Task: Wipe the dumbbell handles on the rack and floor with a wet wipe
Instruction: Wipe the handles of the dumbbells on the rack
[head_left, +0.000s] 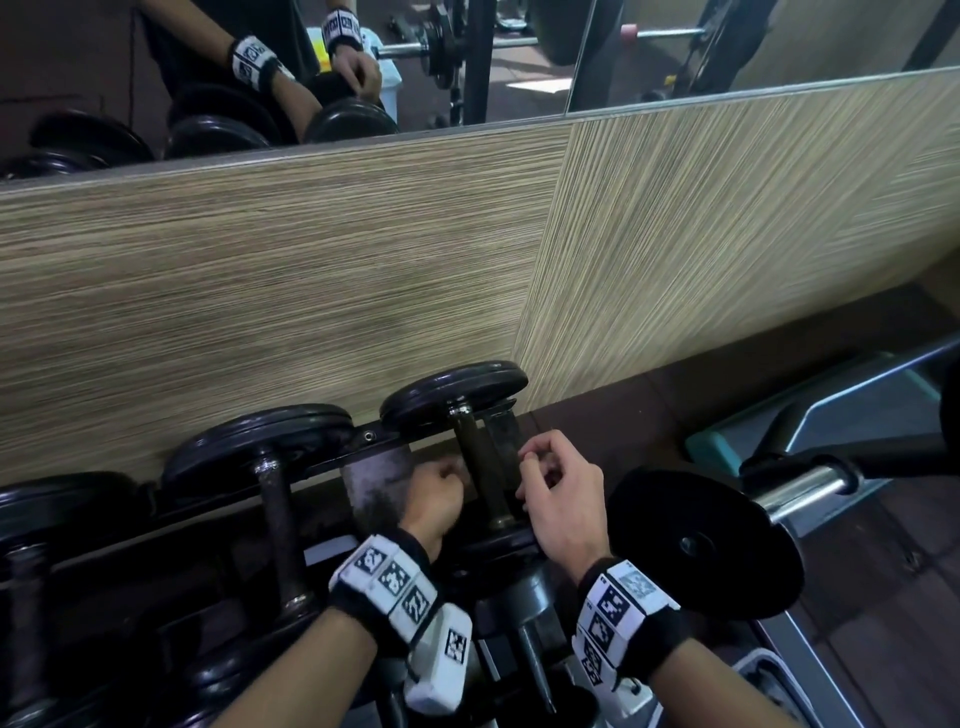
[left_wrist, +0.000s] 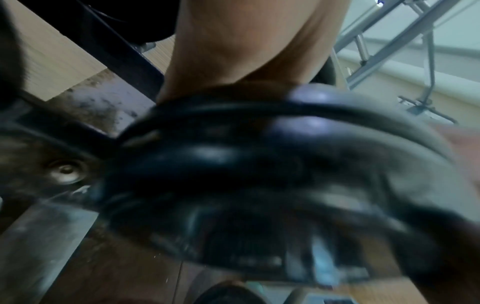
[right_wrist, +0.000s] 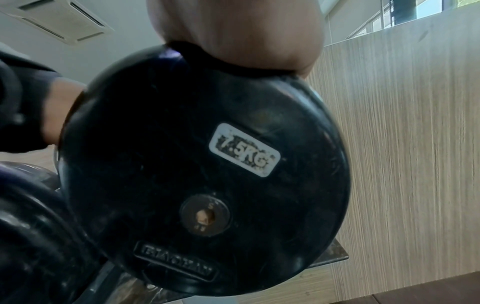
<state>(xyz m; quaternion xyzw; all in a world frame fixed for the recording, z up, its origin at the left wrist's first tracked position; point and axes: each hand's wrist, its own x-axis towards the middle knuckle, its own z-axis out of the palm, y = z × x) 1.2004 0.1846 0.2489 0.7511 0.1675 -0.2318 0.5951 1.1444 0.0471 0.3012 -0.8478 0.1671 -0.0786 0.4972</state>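
Here, from the head camera, a black dumbbell lies on a dark rack against a wood-grain wall. The left hand is curled into a fist beside its handle; whether it holds a wipe cannot be told. The right hand sits on the handle's other side, fingers bent, thumb and forefinger pinched together.

The left wrist view is blurred: a dark weight plate under the palm.

The right wrist view shows the plate's end face, labelled 7.5KG.
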